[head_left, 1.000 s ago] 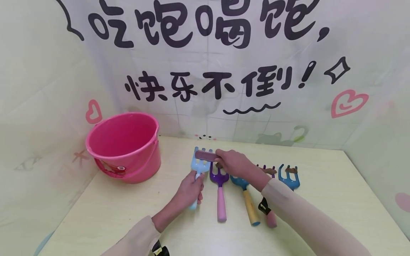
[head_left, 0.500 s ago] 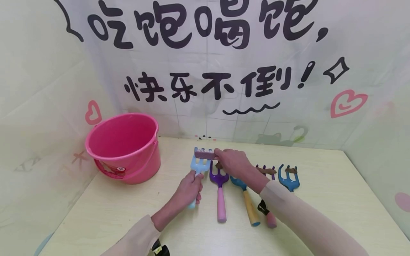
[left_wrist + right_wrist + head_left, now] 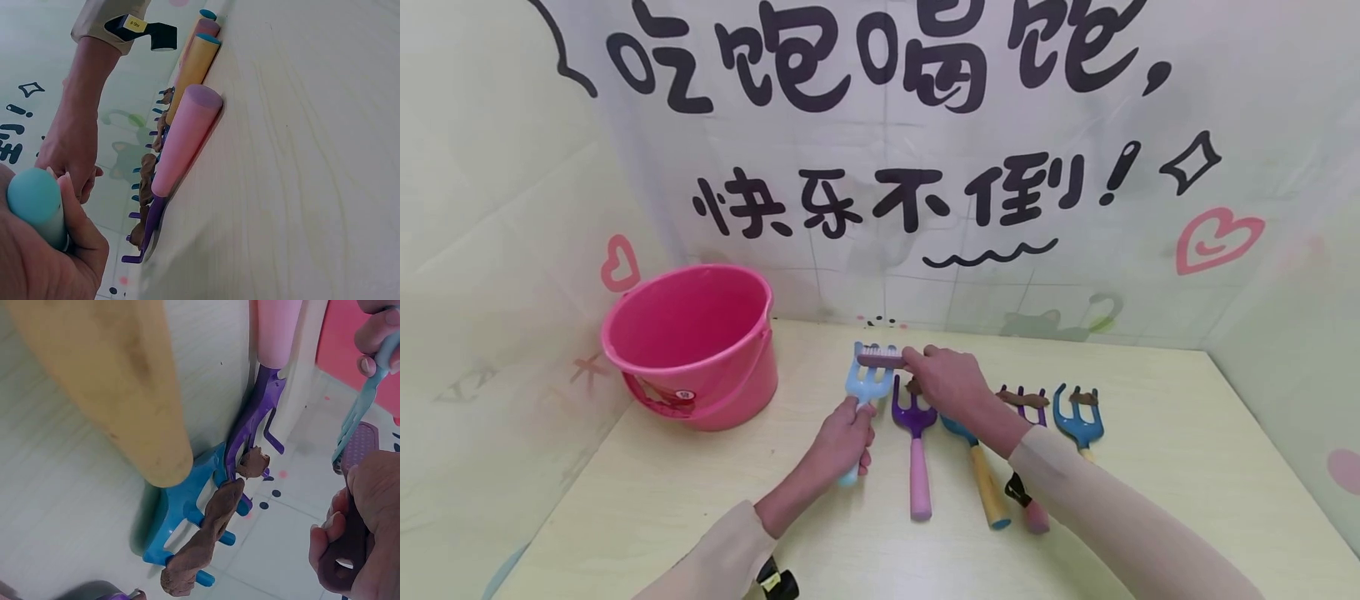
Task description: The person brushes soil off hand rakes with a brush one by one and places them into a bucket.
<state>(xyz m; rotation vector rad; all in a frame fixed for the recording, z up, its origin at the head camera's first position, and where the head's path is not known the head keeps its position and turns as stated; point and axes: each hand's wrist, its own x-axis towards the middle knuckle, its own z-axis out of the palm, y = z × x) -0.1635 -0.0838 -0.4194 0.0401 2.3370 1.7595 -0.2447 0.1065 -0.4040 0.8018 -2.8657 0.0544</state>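
In the head view my left hand (image 3: 842,440) grips a light blue garden rake (image 3: 867,387) by its handle, with the tines pointing away. The handle's rounded end (image 3: 35,195) shows in the left wrist view. My right hand (image 3: 953,383) holds a dull purple scrubbing brush (image 3: 880,361) across the tines, its white bristles toward the back wall. Close up in the right wrist view, the brush (image 3: 362,440) lies against the rake's tine end (image 3: 347,434); the exact contact is partly hidden. Just right of the held rake lies a purple rake (image 3: 914,417) with a pink handle.
Further right lie a blue rake (image 3: 987,492) with a yellow handle, partly under my right arm, a purple one (image 3: 1036,515) and another blue one (image 3: 1081,425). Brown clay-like lumps (image 3: 209,534) cling to their tines. A pink bucket (image 3: 737,379) stands at the back left.
The brush has tilted so that its white bristles, hidden a second ago, now show along its far edge. The light blue rake has shifted very slightly. Both hands keep their holds.
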